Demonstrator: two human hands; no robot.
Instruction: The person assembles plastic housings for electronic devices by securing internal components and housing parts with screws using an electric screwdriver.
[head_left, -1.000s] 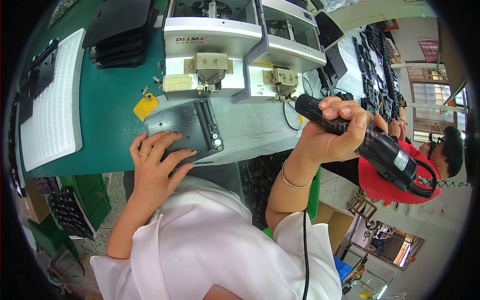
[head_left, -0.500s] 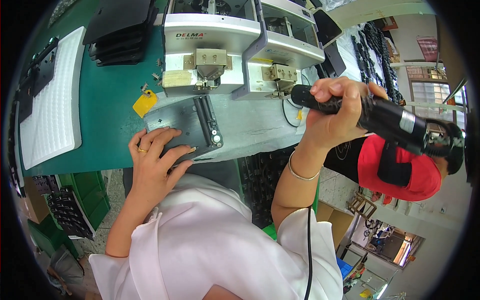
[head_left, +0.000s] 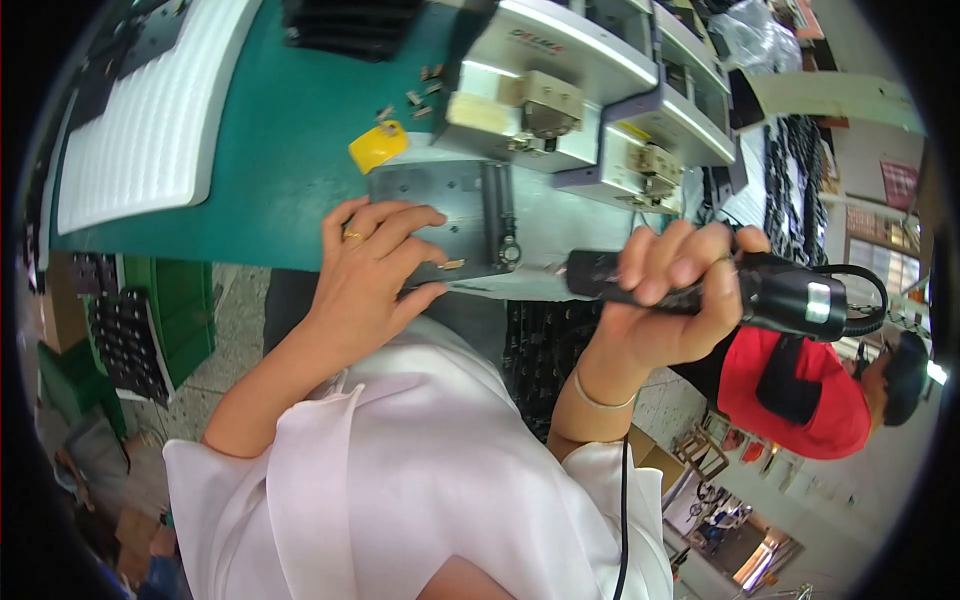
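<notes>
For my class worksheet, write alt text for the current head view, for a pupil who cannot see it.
A person's right hand grips a black corded handheld tool while their left hand rests on a dark flat plate at a green workbench. Beyond stand silver machines; a co-worker in red is at the right.

R hand (head_left: 690,280) grips pwr tool (head_left: 790,300) (blk), L hand (head_left: 372,262) on plate (head_left: 462,207).

Right fingers (head_left: 655,270) are gripping one black driver (head_left: 785,300); left fingers (head_left: 405,222) are touching one dark panel (head_left: 462,238). Beyond them, two silver machines (head_left: 590,48) are standing, one yellow tag (head_left: 376,150) is lying.
</notes>
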